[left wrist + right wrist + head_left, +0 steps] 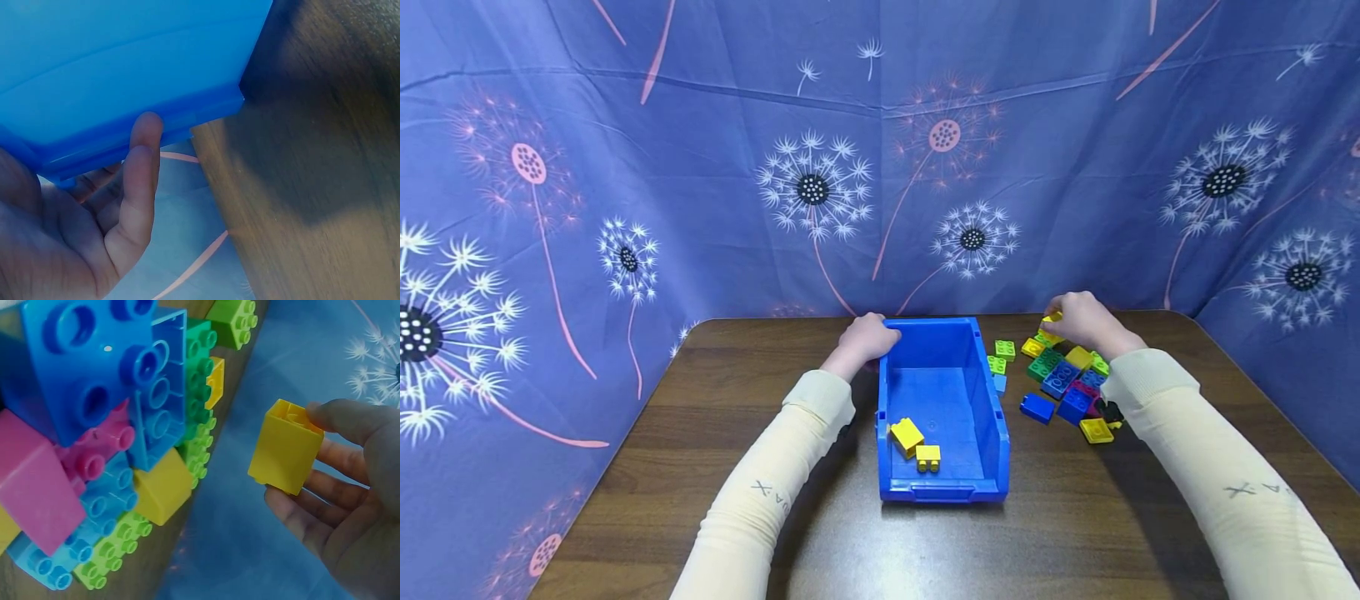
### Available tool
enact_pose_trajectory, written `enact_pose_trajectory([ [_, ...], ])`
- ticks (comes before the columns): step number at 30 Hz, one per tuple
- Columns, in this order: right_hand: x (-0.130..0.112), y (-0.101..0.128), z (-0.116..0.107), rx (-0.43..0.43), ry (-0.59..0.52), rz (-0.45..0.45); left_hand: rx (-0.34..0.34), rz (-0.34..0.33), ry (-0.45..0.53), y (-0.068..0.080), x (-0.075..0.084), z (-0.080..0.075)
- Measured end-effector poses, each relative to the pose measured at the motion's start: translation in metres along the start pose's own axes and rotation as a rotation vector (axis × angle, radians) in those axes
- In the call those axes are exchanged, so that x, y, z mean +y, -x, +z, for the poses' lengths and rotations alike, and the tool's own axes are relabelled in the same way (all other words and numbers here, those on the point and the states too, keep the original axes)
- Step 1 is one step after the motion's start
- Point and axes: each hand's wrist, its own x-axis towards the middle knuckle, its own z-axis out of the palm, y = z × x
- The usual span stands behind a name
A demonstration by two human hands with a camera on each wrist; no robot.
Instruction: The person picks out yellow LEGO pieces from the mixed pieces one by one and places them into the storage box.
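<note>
A blue plastic bin [996, 417] stands in the middle of the wooden table [760, 417]. Two yellow bricks [907, 435] [928, 457] lie inside it near the front. My left hand [878, 337] grips the bin's back left corner; in the left wrist view its thumb [140, 175] presses the bin's rim [156, 119]. My right hand [1075, 319] hovers over the far side of a pile of coloured bricks [1067, 379] right of the bin. It pinches a yellow brick [1051, 317] [284, 447] between thumb and fingers, clear of the pile [112, 444].
A blue cloth with dandelion prints [880, 167] hangs close behind and on both sides of the table. Loose green bricks [1004, 349] lie between bin and pile. A lone blue brick [1037, 407] and a yellow plate [1096, 430] sit at the pile's front.
</note>
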Motion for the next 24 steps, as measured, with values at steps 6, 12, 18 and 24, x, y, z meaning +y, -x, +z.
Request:
enact_pose_trajectory([
  [6,-0.01,0.005,-0.007,0.017,0.019,-0.036,0.0,-0.007,0.0,0.001,0.0,0.0],
  [12,-0.015,0.007,-0.012,0.055,0.05,-0.08,0.002,-0.002,0.011,0.002,0.0,0.001],
  [18,-0.023,0.013,-0.018,0.056,0.052,-0.098,0.006,0.002,0.021,0.003,0.0,0.001],
  [24,-0.039,0.022,-0.023,0.076,0.064,-0.12,0.011,-0.002,0.005,0.004,0.0,0.001],
])
